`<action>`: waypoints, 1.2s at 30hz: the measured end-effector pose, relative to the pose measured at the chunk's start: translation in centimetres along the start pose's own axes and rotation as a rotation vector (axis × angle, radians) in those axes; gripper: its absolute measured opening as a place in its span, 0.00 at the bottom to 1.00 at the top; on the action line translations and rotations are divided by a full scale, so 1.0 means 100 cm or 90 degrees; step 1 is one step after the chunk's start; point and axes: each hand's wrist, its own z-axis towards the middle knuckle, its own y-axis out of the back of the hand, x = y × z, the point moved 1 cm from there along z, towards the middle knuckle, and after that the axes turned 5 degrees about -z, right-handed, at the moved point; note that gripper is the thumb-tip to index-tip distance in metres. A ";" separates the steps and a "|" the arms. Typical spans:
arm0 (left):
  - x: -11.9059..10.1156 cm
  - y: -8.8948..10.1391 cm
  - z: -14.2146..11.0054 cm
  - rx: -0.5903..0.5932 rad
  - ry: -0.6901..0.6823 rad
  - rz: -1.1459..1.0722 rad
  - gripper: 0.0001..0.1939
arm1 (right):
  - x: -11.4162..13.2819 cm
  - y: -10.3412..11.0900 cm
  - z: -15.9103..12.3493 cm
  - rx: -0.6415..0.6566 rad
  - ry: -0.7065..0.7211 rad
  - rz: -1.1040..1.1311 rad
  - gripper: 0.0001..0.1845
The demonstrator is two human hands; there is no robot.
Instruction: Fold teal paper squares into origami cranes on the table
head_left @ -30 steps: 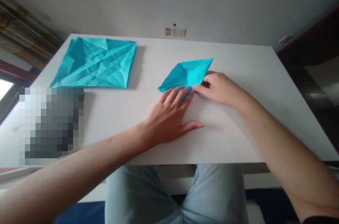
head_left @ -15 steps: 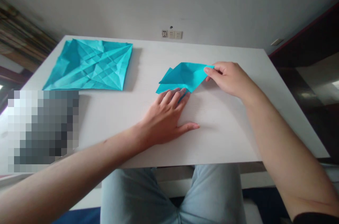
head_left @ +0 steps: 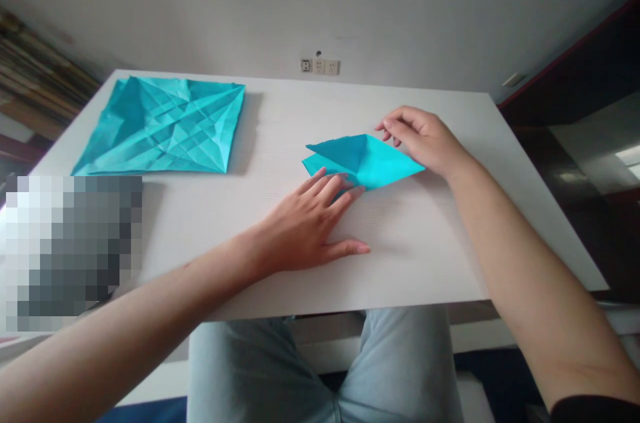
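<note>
A small folded piece of turquoise paper (head_left: 367,161) lies flat on the white table (head_left: 415,243), near its middle. My left hand (head_left: 313,223) rests flat with fingers stretched out, the fingertips pressing the paper's near left edge. My right hand (head_left: 423,137) lies over the paper's far right part, fingers extended and held together, pressing it down. Neither hand grips anything.
A larger turquoise sheet (head_left: 163,126), covered in creases, lies spread at the table's far left. A blurred-out patch (head_left: 73,249) covers the near left. A wall with sockets (head_left: 319,66) stands behind the table. My legs in light jeans (head_left: 320,369) show below the front edge.
My right hand lifted the paper's right corner, let it go, and now presses the flattened piece down. The piece has turned, its point now facing right. My left hand stayed put.
</note>
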 end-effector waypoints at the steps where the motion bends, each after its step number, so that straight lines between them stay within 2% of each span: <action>1: 0.001 0.001 0.000 0.001 -0.009 -0.013 0.48 | 0.001 -0.003 -0.002 0.030 0.000 0.007 0.26; 6: 0.006 0.004 0.003 0.018 0.008 -0.055 0.43 | 0.011 -0.012 -0.011 0.143 -0.005 0.033 0.30; 14: 0.011 -0.002 -0.002 0.034 -0.010 -0.016 0.42 | 0.012 -0.011 -0.007 0.181 0.062 -0.017 0.36; 20: 0.009 0.001 -0.004 -0.007 0.035 0.000 0.39 | 0.011 -0.003 -0.007 0.175 0.033 0.000 0.29; 23: 0.008 0.002 -0.003 -0.015 0.027 0.012 0.37 | 0.009 -0.003 -0.007 0.193 0.013 -0.002 0.23; 28: 0.010 0.005 0.000 0.024 0.013 -0.024 0.39 | 0.003 -0.003 -0.007 0.221 0.013 0.016 0.17; 31: 0.013 0.007 0.000 0.043 0.015 -0.051 0.42 | 0.003 -0.002 -0.007 0.247 0.023 0.033 0.17; 36: 0.014 0.006 -0.004 0.049 -0.002 -0.035 0.41 | 0.008 -0.001 -0.009 0.267 0.035 0.012 0.24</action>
